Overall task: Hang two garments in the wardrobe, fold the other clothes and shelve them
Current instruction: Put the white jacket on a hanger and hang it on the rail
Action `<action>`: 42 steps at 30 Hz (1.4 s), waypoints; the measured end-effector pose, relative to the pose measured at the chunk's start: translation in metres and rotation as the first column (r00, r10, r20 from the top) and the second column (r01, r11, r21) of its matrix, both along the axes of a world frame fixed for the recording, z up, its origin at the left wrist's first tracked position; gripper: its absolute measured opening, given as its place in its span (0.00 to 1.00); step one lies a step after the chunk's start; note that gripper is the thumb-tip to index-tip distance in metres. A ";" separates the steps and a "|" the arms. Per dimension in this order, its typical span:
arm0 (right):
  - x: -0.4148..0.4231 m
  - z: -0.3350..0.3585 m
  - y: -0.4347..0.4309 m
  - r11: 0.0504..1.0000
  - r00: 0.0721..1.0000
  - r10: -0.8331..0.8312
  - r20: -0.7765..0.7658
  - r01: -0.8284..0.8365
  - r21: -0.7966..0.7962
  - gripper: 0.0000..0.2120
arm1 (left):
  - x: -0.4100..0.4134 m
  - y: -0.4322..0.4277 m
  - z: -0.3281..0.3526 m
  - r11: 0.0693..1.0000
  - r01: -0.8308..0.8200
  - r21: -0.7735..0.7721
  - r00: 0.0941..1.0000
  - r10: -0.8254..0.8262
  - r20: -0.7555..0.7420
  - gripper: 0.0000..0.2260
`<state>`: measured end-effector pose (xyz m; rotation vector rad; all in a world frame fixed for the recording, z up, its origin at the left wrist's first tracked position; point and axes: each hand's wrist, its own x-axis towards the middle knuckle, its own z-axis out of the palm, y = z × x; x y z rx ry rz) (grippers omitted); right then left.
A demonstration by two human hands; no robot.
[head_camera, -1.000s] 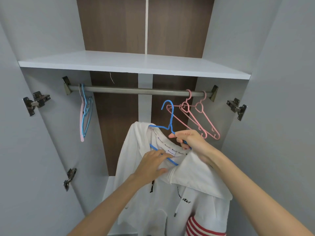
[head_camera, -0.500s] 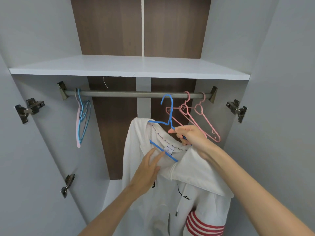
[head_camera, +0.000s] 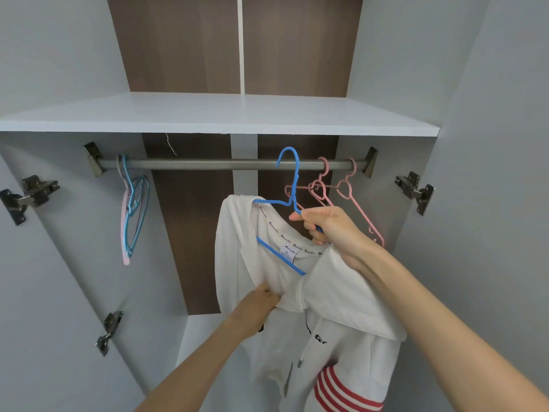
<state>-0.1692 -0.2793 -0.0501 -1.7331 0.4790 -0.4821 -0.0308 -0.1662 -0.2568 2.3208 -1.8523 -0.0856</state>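
Observation:
A white hoodie (head_camera: 335, 304) with red sleeve stripes hangs on a blue hanger (head_camera: 292, 185). The hanger's hook is at the height of the grey wardrobe rail (head_camera: 208, 164), right in front of it; whether it rests on the rail I cannot tell. My right hand (head_camera: 326, 226) grips the hanger's right shoulder bar. My left hand (head_camera: 258, 301) pinches the hoodie's fabric below the neck opening, under the hanger's lower bar. The size label shows inside the collar.
Two pink hangers (head_camera: 341, 191) hang on the rail just right of the blue hook. A blue and a pink hanger (head_camera: 133, 209) hang at the rail's left end. A white shelf (head_camera: 219, 114) runs above the rail. Door hinges (head_camera: 414, 190) stick out on both sides.
The blue hanger with the hoodie has risen, its hook going from below the rail up to the rail. My left hand slid down from the collar to the fabric below it.

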 end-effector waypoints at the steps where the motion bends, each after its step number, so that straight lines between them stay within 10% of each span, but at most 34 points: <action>1: 0.001 0.000 0.000 1.000 1.000 -0.001 -0.004 0.001 -0.016 0.13 | -0.004 -0.001 -0.005 1.000 0.006 -0.028 1.000 -0.006 -0.011 0.06; 15: 0.007 -0.040 -0.003 0.997 0.992 -0.003 -0.123 -0.007 -0.076 0.16 | 0.001 -0.002 -0.004 0.996 -0.085 0.005 0.856 0.076 -0.511 0.11; 26: 0.025 -0.070 -0.018 0.940 0.941 -0.176 -0.290 0.248 0.234 0.13 | 0.057 -0.006 0.083 0.806 -0.470 -0.360 0.808 0.229 -0.542 0.19; 42: 0.079 -0.040 -0.073 0.931 0.979 -0.155 -0.131 0.189 0.311 0.18 | 0.079 -0.078 0.167 0.846 -0.386 -0.368 0.713 0.021 -0.701 0.19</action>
